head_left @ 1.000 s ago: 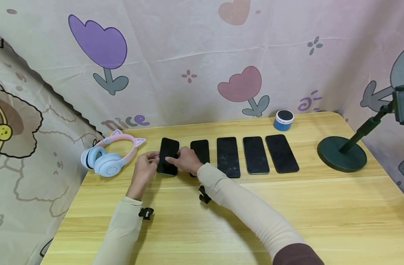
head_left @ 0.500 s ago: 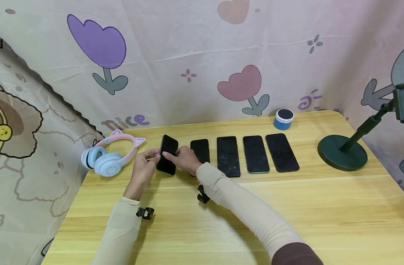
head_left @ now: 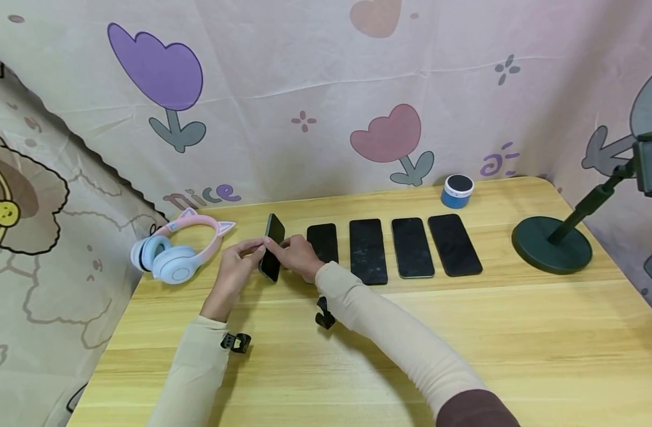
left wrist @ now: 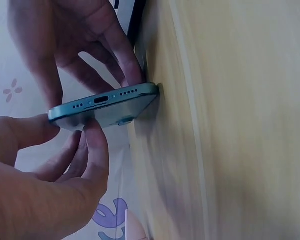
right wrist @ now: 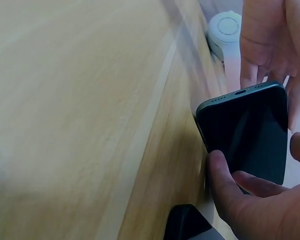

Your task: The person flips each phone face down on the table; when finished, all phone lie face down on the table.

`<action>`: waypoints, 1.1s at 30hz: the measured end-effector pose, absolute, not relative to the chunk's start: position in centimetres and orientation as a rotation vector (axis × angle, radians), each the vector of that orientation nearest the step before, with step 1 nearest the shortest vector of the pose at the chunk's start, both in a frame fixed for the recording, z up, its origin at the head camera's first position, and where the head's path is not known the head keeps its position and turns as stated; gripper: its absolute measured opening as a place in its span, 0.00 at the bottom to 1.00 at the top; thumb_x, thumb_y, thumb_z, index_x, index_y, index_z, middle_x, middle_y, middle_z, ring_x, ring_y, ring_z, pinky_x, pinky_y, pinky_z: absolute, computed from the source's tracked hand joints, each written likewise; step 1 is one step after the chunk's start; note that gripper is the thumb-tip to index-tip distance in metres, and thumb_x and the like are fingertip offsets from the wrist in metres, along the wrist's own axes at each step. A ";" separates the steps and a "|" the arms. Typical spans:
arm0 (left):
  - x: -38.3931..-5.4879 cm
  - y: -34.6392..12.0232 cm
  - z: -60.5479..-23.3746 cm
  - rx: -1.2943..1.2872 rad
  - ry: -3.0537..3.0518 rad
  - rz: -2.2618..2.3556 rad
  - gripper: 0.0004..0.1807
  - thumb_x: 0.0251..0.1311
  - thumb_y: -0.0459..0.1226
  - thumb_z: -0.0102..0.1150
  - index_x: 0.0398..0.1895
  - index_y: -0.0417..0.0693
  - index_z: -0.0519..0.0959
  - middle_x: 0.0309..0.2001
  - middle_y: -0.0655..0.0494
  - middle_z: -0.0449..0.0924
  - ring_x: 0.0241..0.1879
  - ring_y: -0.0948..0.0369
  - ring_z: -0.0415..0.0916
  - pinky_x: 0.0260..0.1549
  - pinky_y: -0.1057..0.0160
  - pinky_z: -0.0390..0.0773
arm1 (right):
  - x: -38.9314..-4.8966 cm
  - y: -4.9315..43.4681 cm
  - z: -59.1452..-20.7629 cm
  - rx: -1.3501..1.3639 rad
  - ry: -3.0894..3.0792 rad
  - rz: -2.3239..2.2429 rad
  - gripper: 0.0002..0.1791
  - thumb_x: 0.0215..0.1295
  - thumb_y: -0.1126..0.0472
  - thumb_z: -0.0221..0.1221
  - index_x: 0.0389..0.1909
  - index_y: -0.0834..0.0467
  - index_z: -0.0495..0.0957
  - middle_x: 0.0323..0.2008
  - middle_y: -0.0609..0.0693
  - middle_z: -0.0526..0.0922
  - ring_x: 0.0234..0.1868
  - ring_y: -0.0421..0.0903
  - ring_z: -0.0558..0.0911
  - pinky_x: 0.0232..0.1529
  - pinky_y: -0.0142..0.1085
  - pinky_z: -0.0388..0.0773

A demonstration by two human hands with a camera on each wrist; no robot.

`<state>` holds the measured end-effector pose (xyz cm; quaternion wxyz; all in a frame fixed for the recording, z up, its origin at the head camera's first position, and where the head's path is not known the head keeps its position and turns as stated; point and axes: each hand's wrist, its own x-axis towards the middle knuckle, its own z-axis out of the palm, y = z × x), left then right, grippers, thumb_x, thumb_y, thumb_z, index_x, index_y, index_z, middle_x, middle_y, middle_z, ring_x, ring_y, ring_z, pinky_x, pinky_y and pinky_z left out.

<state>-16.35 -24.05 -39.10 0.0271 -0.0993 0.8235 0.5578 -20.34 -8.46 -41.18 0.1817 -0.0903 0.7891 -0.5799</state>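
A dark smartphone (head_left: 276,230) stands tipped up on its long edge on the wooden table, held between both hands. My left hand (head_left: 234,270) grips it from the left, thumb at the raised edge and fingers against the back, as the left wrist view shows. From the other side my right hand (head_left: 302,260) holds it, thumb by the raised edge and fingers at the screen near the lower edge. The phone's end with its charging port (left wrist: 101,99) faces the left wrist camera. In the right wrist view the black screen (right wrist: 247,137) shows, with fingertips on it.
Right of the hands, several dark phones lie in a row; the nearest phone (head_left: 323,238) is partly hidden by my right hand. Cat-ear headphones (head_left: 178,264) lie at left. A blue-and-white jar (head_left: 457,193) and a green stand (head_left: 551,246) are at right. A curtain hangs behind.
The phone has gone from lying nearly flat, screen up, to standing steeply on its long edge, its left side raised. Both hands have stayed on it, their thumbs now close together.
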 end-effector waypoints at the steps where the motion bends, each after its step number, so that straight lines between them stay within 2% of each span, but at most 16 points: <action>1: -16.4 -24.0 -39.1 -0.302 2.536 1.721 0.22 0.75 0.38 0.54 0.67 0.37 0.75 0.64 0.42 0.74 0.58 0.57 0.72 0.44 0.73 0.76 | -20.3 -8.5 -41.2 -0.249 2.207 -1.654 0.31 0.74 0.38 0.54 0.44 0.65 0.85 0.33 0.55 0.84 0.27 0.42 0.75 0.27 0.32 0.71; 7: -16.5 -23.6 -39.1 -0.293 2.487 1.732 0.24 0.76 0.41 0.53 0.69 0.37 0.73 0.66 0.42 0.73 0.59 0.58 0.71 0.48 0.71 0.74 | -20.4 -8.5 -41.4 -0.183 2.106 -1.749 0.30 0.75 0.40 0.54 0.51 0.66 0.83 0.40 0.55 0.85 0.38 0.47 0.82 0.38 0.33 0.79; 13: -16.5 -23.6 -39.4 -0.266 2.432 1.738 0.27 0.77 0.45 0.52 0.72 0.40 0.69 0.70 0.44 0.69 0.67 0.55 0.68 0.60 0.61 0.72 | -20.5 -8.6 -41.3 -0.121 2.029 -1.823 0.30 0.76 0.44 0.55 0.57 0.69 0.80 0.50 0.60 0.84 0.46 0.54 0.85 0.48 0.41 0.83; 17: -16.4 -23.7 -39.5 -0.207 2.367 1.770 0.28 0.78 0.45 0.48 0.75 0.43 0.66 0.73 0.44 0.66 0.70 0.52 0.66 0.65 0.54 0.69 | -20.5 -8.6 -41.1 -0.102 2.000 -1.853 0.28 0.76 0.47 0.56 0.58 0.69 0.79 0.49 0.58 0.83 0.45 0.53 0.85 0.48 0.41 0.83; 23: -16.3 -23.8 -39.8 -0.164 2.306 1.781 0.28 0.80 0.46 0.45 0.77 0.46 0.63 0.75 0.44 0.62 0.70 0.47 0.65 0.66 0.47 0.67 | -20.6 -8.4 -40.9 -0.098 1.952 -1.892 0.25 0.78 0.50 0.55 0.58 0.69 0.78 0.49 0.61 0.83 0.46 0.55 0.85 0.48 0.41 0.84; 27: -16.3 -23.7 -40.0 -0.162 2.304 1.749 0.29 0.79 0.48 0.45 0.78 0.50 0.63 0.75 0.45 0.61 0.70 0.47 0.65 0.66 0.46 0.67 | -20.6 -8.2 -40.7 -0.122 1.956 -1.901 0.22 0.78 0.53 0.55 0.57 0.69 0.79 0.45 0.61 0.84 0.44 0.56 0.86 0.46 0.43 0.84; 33: -16.2 -23.7 -40.2 -0.145 2.300 1.718 0.29 0.79 0.49 0.45 0.78 0.52 0.61 0.75 0.44 0.62 0.70 0.48 0.66 0.66 0.48 0.68 | -20.5 -7.7 -40.4 -0.159 1.978 -1.907 0.19 0.78 0.58 0.54 0.57 0.68 0.80 0.37 0.57 0.86 0.36 0.50 0.87 0.40 0.40 0.86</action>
